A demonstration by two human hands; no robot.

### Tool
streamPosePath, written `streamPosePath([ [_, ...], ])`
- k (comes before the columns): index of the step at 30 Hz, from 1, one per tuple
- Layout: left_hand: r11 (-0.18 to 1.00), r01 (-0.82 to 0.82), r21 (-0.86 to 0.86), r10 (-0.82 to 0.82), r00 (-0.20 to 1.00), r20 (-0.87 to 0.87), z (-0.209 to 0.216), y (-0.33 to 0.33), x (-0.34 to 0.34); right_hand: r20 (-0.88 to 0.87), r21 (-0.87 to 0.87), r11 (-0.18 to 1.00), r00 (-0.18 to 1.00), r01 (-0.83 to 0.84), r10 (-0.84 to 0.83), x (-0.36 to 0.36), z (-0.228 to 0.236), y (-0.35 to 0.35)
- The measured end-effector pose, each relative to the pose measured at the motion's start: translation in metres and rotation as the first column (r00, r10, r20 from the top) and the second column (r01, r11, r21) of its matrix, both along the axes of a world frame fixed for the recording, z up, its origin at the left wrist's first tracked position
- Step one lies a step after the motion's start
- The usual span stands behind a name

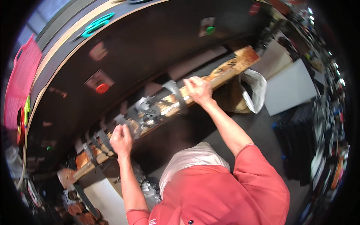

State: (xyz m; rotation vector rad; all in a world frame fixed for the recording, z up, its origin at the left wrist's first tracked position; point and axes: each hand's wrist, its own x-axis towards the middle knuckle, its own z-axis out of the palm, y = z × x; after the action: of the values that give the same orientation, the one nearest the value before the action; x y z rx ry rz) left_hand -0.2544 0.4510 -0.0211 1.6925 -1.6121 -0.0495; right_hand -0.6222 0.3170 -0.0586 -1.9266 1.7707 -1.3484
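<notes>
A big dark machine with a curved, glossy black front fills the background, a round red button on its face. Along its lower edge runs a long, worn wooden ledge, patched with crinkled grey tape. The left hand is curled shut, pinching the tape near the ledge's left end. The right hand presses on the wood, fingers bent.

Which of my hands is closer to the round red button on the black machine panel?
Left. The left hand is below and slightly right of the red button, at the wooden board. The right hand rests farther right along that board.
</notes>
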Motion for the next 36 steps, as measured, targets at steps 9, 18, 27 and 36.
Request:
streamPosePath([
  [9,1.000,0.023,0.019,-0.023,1.000,0.006,-0.005,-0.003,0.002,-0.049,-0.092,0.996,0.999,-0.021,0.017,-0.002,-0.003,0.001],
  [18,0.994,0.079,0.079,-0.084,0.994,0.071,-0.004,-0.002,0.010,-0.081,-0.119,0.992,0.996,-0.042,0.032,-0.002,-0.007,0.003],
  [27,0.966,0.158,0.205,-0.172,0.984,0.053,0.010,-0.009,0.013,0.413,0.132,0.986,0.898,0.105,-0.151,0.039,0.039,-0.009],
  [36,0.820,0.336,0.463,-0.154,0.910,-0.386,0.038,-0.042,0.056,-0.100,-0.051,0.894,0.892,-0.446,0.440,0.200,0.062,-0.100],
])
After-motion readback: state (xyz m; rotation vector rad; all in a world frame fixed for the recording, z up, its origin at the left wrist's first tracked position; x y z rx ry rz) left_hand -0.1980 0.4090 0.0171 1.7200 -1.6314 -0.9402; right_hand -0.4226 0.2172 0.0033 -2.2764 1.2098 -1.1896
